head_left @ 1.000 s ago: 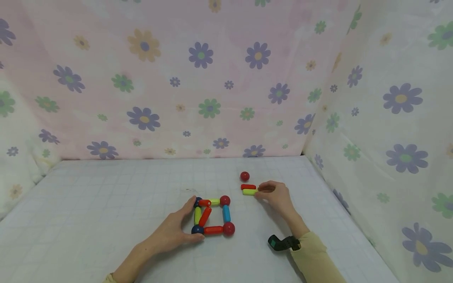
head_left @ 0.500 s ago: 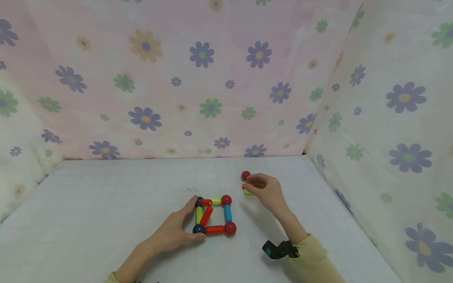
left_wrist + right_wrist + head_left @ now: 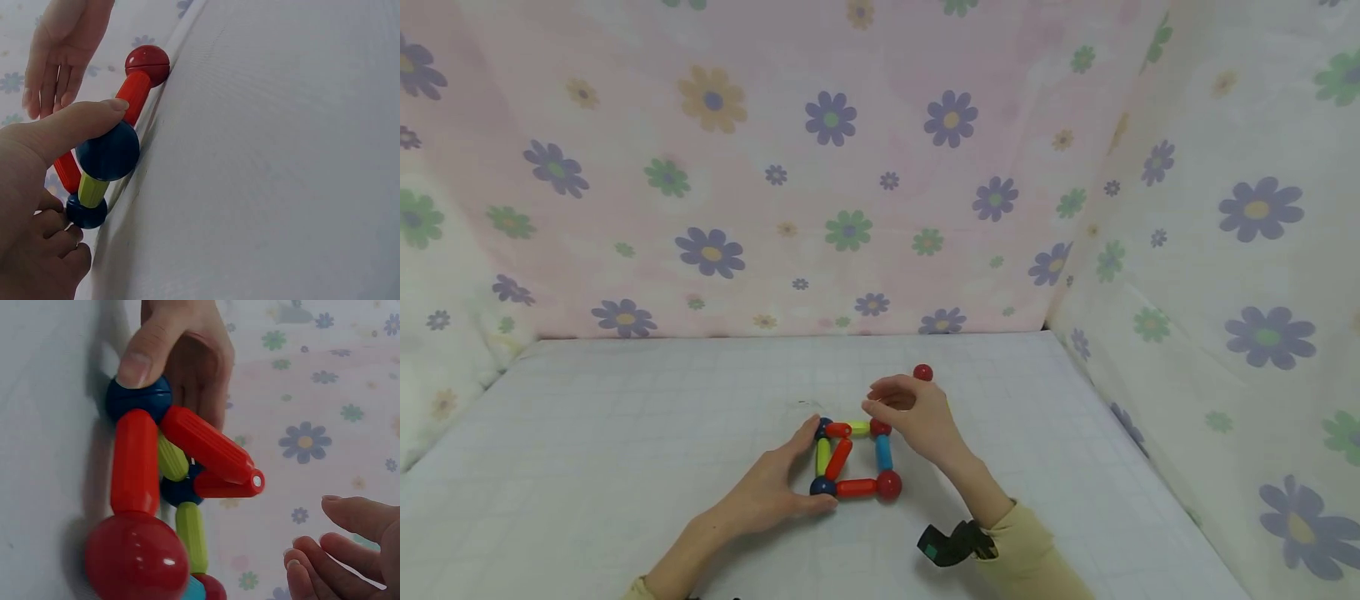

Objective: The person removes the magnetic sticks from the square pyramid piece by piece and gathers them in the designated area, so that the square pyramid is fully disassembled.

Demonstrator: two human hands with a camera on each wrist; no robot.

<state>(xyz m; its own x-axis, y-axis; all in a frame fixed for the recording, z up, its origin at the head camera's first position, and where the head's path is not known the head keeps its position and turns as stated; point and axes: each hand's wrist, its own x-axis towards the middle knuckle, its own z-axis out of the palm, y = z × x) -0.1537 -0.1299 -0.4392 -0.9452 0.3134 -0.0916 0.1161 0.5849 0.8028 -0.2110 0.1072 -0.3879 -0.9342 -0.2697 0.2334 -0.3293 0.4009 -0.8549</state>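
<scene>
A square frame of magnetic sticks and balls lies on the table, with a red stick (image 3: 856, 488) along its near side and a blue stick (image 3: 883, 453) on its right. Two more red sticks (image 3: 209, 447) rise from the blue balls, their free ends meeting. My left hand (image 3: 767, 492) holds the frame's left side, its thumb on the near blue ball (image 3: 109, 153) and fingers at the far blue ball (image 3: 86, 212). Above the far right red ball (image 3: 881, 428) hovers my right hand (image 3: 921, 421). Its fingers are loosely extended and nothing shows in them.
Behind the right hand sits a loose red ball (image 3: 922, 372). That hand mostly hides the loose sticks near it. A white cloth covers the table (image 3: 625, 417), and flowered curtains (image 3: 775, 208) stand at the back and sides.
My right hand has moved left from the loose red and yellow sticks to over the frame's far right corner. The left hand keeps its hold on the frame, which stays put.
</scene>
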